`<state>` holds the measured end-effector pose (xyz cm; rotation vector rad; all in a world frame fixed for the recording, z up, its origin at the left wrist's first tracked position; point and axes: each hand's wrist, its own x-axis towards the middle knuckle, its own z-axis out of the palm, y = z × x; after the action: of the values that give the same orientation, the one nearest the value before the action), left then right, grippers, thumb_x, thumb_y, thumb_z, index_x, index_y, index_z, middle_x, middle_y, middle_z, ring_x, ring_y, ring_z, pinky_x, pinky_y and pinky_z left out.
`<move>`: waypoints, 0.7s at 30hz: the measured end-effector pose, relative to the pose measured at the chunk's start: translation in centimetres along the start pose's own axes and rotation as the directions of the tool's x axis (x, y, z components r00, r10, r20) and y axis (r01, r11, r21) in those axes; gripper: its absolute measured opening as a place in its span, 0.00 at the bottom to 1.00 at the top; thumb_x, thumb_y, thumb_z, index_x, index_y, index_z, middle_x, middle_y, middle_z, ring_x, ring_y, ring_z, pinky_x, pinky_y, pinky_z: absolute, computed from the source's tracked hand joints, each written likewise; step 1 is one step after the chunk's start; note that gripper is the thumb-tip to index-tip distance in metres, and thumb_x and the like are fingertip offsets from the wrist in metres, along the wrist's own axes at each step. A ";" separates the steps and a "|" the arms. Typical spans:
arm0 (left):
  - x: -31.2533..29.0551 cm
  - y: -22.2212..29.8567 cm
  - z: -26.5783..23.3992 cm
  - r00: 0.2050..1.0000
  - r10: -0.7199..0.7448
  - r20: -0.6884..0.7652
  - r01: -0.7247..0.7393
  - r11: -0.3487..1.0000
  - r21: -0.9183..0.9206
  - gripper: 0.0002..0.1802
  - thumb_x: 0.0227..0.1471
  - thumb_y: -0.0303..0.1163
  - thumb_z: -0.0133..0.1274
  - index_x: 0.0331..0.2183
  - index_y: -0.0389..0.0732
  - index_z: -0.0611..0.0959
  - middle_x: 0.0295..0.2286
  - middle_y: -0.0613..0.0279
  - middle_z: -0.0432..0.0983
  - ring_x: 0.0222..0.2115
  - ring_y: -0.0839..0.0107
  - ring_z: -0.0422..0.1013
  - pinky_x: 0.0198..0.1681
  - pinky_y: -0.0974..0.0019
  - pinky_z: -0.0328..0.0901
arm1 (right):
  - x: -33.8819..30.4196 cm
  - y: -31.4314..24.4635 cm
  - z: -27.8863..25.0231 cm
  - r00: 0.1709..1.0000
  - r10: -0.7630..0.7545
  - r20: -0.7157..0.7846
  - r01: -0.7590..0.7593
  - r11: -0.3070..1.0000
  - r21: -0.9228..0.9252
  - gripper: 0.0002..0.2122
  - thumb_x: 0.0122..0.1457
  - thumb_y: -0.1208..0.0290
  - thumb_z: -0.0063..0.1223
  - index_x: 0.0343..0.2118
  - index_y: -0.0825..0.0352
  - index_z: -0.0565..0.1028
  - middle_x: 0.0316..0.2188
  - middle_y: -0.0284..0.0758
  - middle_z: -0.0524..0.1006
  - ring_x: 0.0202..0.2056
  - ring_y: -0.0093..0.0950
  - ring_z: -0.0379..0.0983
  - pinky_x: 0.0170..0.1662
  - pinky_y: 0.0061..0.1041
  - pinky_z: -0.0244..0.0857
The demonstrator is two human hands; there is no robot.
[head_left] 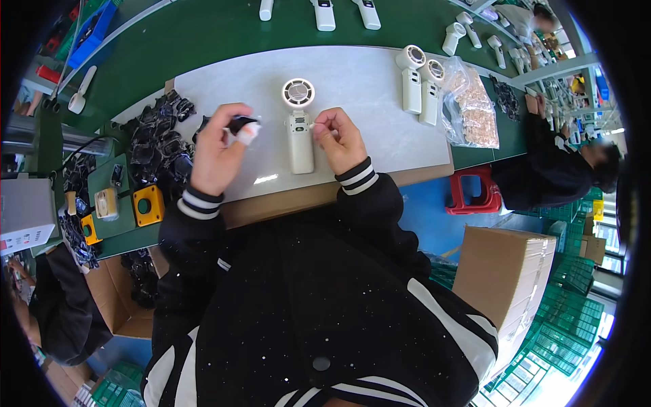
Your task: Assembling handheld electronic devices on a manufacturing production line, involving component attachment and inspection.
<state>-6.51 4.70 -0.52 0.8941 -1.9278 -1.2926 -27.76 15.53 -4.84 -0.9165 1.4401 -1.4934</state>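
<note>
The white handheld fan (299, 125) lies flat on the tabletop (366, 88) between both hands. The left hand (218, 149) grips a small black part (242, 126); the right hand (339, 139) pinches something tiny beside the fan body. Alignment should be checked before pressing.

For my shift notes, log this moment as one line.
left hand: holds small black part | right hand: fingertips pinched beside white handheld fan | fan: flat on white mat
</note>
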 end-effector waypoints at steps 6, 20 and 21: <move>1.1 -0.5 4.0 0.995 -0.053 0.090 0.067 0.986 -0.152 0.21 0.49 0.15 0.47 0.46 0.40 0.73 0.34 0.66 0.72 0.29 0.79 0.63 0.33 0.76 0.58 | 0.5 1.1 1.7 0.948 -0.317 0.028 0.286 0.813 -0.507 0.04 0.55 0.81 0.50 0.33 0.66 0.71 0.34 0.34 0.67 0.33 0.23 0.64 0.37 0.18 0.61; 2.6 -0.3 4.3 0.968 0.065 0.244 -0.058 0.998 -0.032 0.24 0.48 0.14 0.47 0.48 0.42 0.72 0.39 0.63 0.70 0.31 0.76 0.64 0.35 0.76 0.59 | 1.2 0.5 1.8 0.900 -0.404 -0.165 0.323 0.871 -0.371 0.05 0.52 0.81 0.51 0.32 0.66 0.72 0.31 0.31 0.68 0.30 0.22 0.61 0.35 0.18 0.59; 2.8 -0.2 4.3 0.965 0.076 0.250 -0.071 0.997 -0.029 0.24 0.48 0.14 0.47 0.48 0.42 0.73 0.39 0.64 0.70 0.31 0.76 0.63 0.36 0.76 0.59 | 1.3 0.4 1.6 0.929 -0.352 -0.118 0.299 0.898 -0.323 0.05 0.51 0.80 0.52 0.32 0.66 0.72 0.29 0.31 0.69 0.29 0.23 0.62 0.33 0.19 0.59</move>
<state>-11.50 4.57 -1.63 0.6675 -2.1155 -1.4337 -26.76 13.75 -5.20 -1.2934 1.7399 -1.6572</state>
